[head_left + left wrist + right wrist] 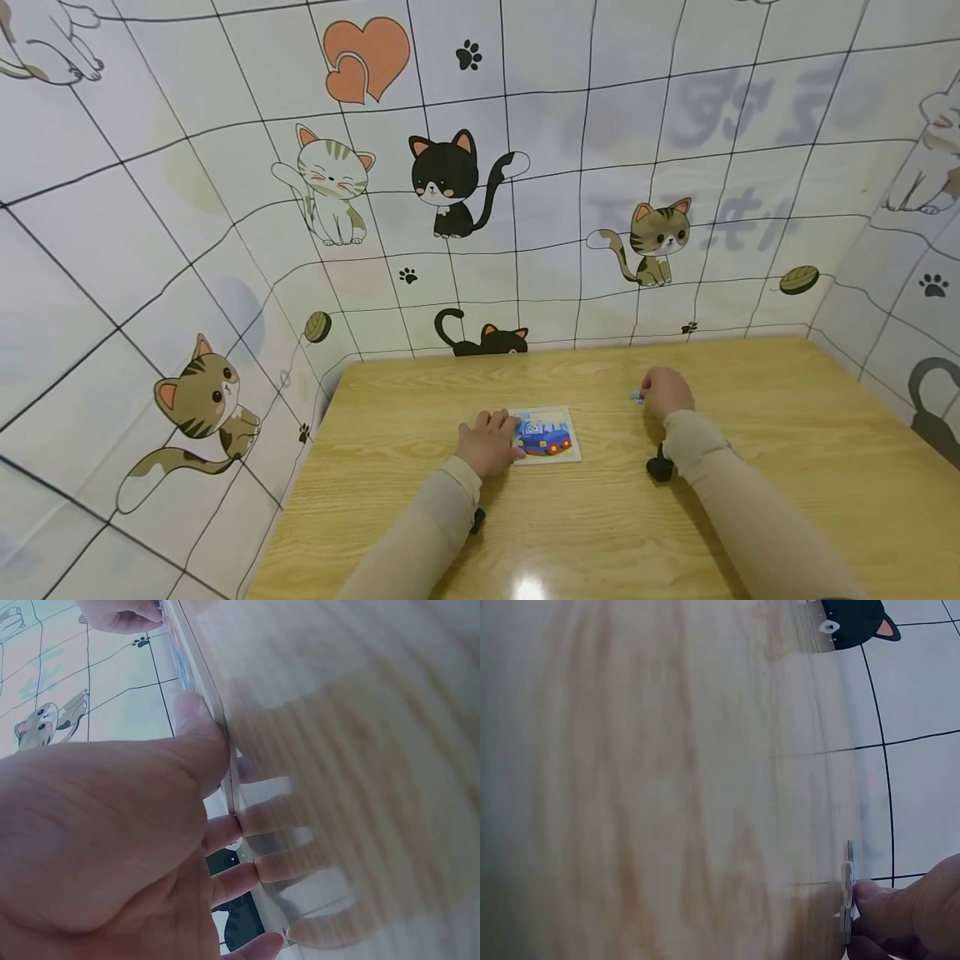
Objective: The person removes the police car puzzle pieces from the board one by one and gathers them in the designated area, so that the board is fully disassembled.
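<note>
Left hand (489, 442) flat, fingers straight, pressing the left edge of the puzzle board (546, 433) mid-table. Right hand (664, 392) pinching a small piece (637, 396) to the board's right. Could easily drop from so slight a pinch

My table (750, 467): light wood grain, smooth, glossy glare at 6 o'clock. Puzzle board (546, 435): thin wood, printed matt face. My sleeves (750, 508): beige cloth.
</note>
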### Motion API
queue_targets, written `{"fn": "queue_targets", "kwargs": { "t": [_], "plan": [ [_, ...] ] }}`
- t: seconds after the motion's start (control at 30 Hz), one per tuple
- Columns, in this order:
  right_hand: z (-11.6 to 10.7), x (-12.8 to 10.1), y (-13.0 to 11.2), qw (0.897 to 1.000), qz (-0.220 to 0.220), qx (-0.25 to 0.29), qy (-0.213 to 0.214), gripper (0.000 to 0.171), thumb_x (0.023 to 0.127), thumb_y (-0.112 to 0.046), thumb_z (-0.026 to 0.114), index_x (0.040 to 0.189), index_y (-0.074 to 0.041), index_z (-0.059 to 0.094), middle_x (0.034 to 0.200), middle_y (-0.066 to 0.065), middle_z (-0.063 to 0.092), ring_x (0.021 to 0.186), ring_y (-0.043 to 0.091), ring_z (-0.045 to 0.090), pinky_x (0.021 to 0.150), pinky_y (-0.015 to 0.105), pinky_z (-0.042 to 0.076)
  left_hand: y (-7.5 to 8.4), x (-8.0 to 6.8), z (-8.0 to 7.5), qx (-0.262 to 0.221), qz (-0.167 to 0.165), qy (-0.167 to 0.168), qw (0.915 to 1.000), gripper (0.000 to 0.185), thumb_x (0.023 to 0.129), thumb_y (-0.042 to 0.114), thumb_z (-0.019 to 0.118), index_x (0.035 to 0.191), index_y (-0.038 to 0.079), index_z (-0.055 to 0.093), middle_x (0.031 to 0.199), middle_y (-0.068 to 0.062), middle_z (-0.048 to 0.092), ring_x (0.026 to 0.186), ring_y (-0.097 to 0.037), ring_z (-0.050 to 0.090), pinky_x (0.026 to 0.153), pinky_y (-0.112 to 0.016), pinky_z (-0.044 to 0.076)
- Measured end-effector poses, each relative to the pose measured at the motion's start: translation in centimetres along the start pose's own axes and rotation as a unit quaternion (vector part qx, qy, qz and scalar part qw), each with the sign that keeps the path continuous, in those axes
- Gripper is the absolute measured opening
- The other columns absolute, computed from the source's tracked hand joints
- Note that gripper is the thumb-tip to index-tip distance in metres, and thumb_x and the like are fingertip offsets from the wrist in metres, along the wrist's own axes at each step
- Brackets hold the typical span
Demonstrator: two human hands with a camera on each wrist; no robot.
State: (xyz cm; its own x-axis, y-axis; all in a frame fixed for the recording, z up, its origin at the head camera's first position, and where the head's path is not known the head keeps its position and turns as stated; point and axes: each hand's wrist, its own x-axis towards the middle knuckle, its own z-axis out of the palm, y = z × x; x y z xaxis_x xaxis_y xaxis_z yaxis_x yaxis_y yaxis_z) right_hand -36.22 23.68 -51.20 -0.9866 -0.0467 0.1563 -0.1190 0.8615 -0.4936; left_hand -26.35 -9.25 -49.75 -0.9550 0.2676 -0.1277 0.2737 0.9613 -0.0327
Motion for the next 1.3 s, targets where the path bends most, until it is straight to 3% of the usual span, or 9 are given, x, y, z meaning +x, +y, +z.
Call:
{"fn": "queue_targets", "kwargs": {
  "t": [0.33,0.63,0.93,1.3],
  "plan": [
    [-0.5,0.2,0.7,0.999,-0.010,0.026,-0.028,0.017,0.093,-0.005,0.060,0.103,0.007,0.065,0.100,0.025,0.065,0.088,0.038,0.061,0.074,0.048,0.049,0.1,-0.2,-0.2,0.000,-0.001,-0.001,1.0000,0.061,0.095,0.057,0.045,0.149,0.031,0.034,0.156,0.003,0.031,0.138,-0.024,0.031,0.096,-0.057,0.039],
    [-0.2,0.6,1.3,0.997,-0.044,0.022,-0.066,0.014,0.085,-0.001,0.069,0.097,0.006,0.067,0.086,0.015,0.064,0.077,0.027,0.058,0.068,0.041,0.048,-0.1,-0.1,-0.1,0.007,-0.001,0.003,1.0000,0.061,0.095,0.057,0.044,0.149,0.031,0.034,0.156,0.003,0.031,0.137,-0.024,0.032,0.096,-0.057,0.039],
    [-0.4,0.2,1.1,0.997,-0.042,0.016,-0.066,0.017,0.087,-0.001,0.066,0.101,0.007,0.065,0.094,0.021,0.064,0.084,0.033,0.060,0.073,0.047,0.049,0.1,-0.2,-0.1,0.007,0.000,0.003,1.0000,0.061,0.095,0.057,0.044,0.149,0.031,0.034,0.156,0.003,0.030,0.138,-0.024,0.032,0.096,-0.056,0.039],
    [-0.5,-0.2,-2.6,0.996,-0.060,0.051,-0.042,0.025,0.094,-0.002,0.058,0.116,0.010,0.060,0.109,0.028,0.062,0.099,0.043,0.058,0.081,0.051,0.049,0.2,-0.3,-0.3,0.000,-0.006,0.009,0.9999,0.062,0.094,0.057,0.047,0.147,0.028,0.035,0.154,0.002,0.033,0.136,-0.024,0.034,0.094,-0.055,0.040]
  ]
}}
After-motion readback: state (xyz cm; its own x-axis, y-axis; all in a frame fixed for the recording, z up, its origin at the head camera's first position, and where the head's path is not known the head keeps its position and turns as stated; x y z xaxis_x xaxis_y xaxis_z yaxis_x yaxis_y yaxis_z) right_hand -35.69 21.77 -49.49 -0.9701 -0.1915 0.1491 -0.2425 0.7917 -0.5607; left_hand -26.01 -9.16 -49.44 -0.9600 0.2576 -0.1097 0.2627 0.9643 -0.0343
